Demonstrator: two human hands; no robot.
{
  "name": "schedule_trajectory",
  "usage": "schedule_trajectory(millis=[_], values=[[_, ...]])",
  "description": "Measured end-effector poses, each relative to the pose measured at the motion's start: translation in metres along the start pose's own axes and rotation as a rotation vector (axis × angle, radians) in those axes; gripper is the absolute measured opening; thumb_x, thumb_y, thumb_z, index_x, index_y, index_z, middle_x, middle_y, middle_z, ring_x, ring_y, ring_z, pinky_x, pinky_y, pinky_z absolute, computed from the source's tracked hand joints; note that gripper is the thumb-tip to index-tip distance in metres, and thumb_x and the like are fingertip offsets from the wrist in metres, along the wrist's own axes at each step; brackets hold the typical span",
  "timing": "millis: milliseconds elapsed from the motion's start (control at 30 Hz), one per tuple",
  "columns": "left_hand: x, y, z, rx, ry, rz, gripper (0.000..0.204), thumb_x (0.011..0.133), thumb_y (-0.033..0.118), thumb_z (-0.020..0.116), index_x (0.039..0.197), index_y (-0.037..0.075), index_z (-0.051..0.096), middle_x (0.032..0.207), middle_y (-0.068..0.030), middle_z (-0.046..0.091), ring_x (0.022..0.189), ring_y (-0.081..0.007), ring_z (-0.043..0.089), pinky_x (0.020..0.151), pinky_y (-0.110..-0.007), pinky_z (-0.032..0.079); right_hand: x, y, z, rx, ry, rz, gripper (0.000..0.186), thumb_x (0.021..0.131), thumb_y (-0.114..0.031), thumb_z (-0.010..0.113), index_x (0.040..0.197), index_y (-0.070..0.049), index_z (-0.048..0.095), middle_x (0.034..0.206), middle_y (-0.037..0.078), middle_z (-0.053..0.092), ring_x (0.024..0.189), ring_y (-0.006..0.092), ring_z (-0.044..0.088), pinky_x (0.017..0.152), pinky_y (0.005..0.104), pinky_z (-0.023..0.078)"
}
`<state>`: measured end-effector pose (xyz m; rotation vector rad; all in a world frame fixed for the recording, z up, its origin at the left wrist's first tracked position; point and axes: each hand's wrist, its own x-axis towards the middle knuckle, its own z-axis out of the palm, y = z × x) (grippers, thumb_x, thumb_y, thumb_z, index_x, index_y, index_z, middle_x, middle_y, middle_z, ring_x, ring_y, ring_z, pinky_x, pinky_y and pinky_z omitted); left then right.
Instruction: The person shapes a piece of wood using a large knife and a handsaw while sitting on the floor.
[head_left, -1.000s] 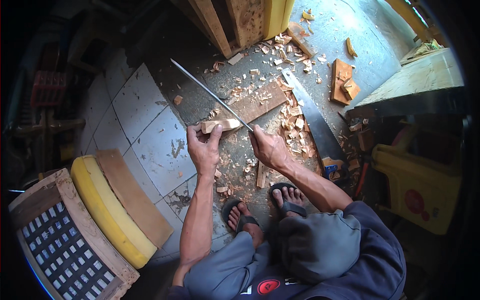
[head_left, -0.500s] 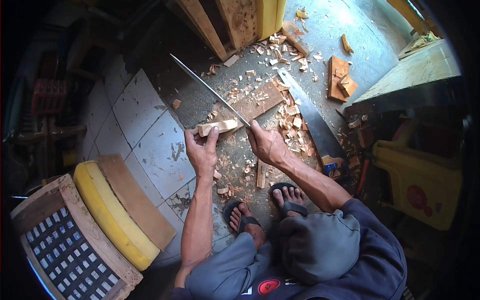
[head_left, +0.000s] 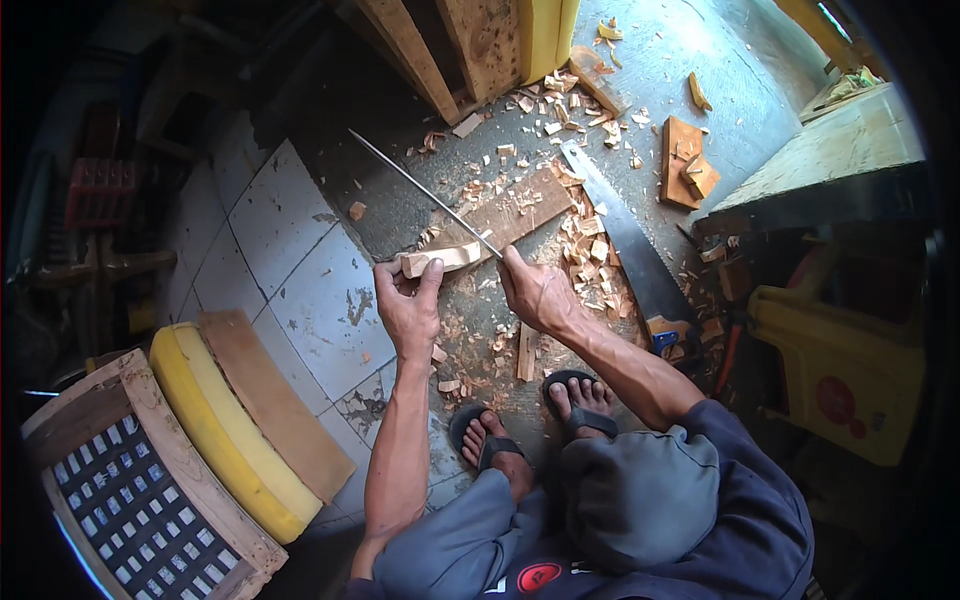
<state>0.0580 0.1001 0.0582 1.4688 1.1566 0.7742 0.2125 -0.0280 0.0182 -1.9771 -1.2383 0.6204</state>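
Between the thumb and fingers of my left hand (head_left: 408, 300) is a small pale block of wood (head_left: 440, 261), its upper side cut to a curve. My right hand (head_left: 540, 292) is closed round the handle of a machete (head_left: 420, 188); the handle itself is hidden in the fist. The long narrow blade points to the upper left and passes just beyond the block's right end. Whether the edge touches the wood, I cannot tell. Below and behind the block a brown plank (head_left: 520, 212) lies on the floor, strewn with chips.
Wood shavings (head_left: 592, 255) cover the floor around the plank. A handsaw (head_left: 630, 240) lies to its right, with brown wood pieces (head_left: 682, 160) beyond. At the left are a webbed wooden frame (head_left: 140, 490) and yellow foam (head_left: 225, 430). A yellow plastic stool (head_left: 830, 350) stands at right.
The blade has turned slightly and now looks thinner, more edge-on. Both hands keep their grips, and the whole scene sits a little further right and lower in the picture.
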Motion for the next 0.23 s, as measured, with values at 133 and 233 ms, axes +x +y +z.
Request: schedule_trajectory(millis=[133,233], values=[[0.004,0.003,0.003,0.024,0.009,0.044,0.042,0.091,0.022,0.083,0.111,0.001,0.053,0.101,-0.0114,0.067,0.092,-0.0158,0.064,0.084,-0.031,0.053,0.007,0.046,0.024,-0.173,-0.181,0.091,0.014,0.107,-0.019,0.045,0.099,-0.008,0.047,0.056,0.017,0.053,0.045,0.0341,0.055,0.043,0.0473,0.040],[0.002,-0.001,-0.002,0.056,0.033,0.031,0.045,0.090,0.025,0.084,0.111,0.001,0.053,0.102,-0.0118,0.068,0.093,-0.0160,0.064,0.084,-0.032,0.053,0.006,0.023,0.001,-0.101,-0.163,0.192,0.019,0.108,-0.024,0.043,0.097,-0.009,0.047,0.056,0.016,0.052,0.044,0.0283,0.055,0.039,0.0454,0.037]])
